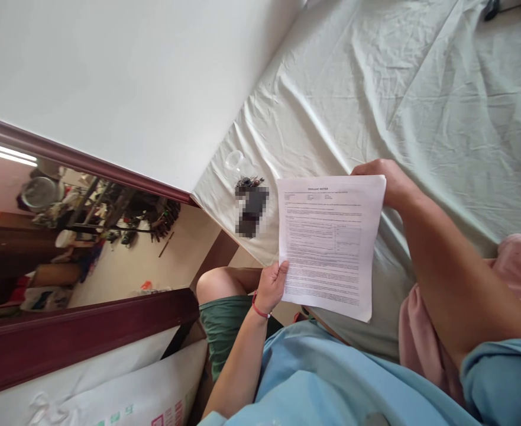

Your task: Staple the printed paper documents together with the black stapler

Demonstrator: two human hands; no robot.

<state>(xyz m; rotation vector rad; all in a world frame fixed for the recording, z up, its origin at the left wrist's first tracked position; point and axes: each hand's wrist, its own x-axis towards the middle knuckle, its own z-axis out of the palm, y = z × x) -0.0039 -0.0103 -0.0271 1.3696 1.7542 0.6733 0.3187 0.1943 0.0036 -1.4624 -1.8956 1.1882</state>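
A printed paper document (326,242), covered in dense text with a heading at the top, is held up facing me over the bed edge. My left hand (272,287), with a red bracelet at the wrist, pinches its lower left edge, thumb on the front. At the upper right corner, my right hand (384,177) is bent behind the paper and grips it; most of its fingers are hidden. On the sheet left of the paper lie a dark, partly blurred item (251,210) and a small clear plastic cup (235,161).
A pale, wrinkled sheet (455,118) covers the bed. White wall (109,77) rises at the left, above a doorway with a dark red frame (87,337) and a cluttered room beyond. Pink cloth (420,331) lies by my right arm; a white printed sack (145,390) stands lower left.
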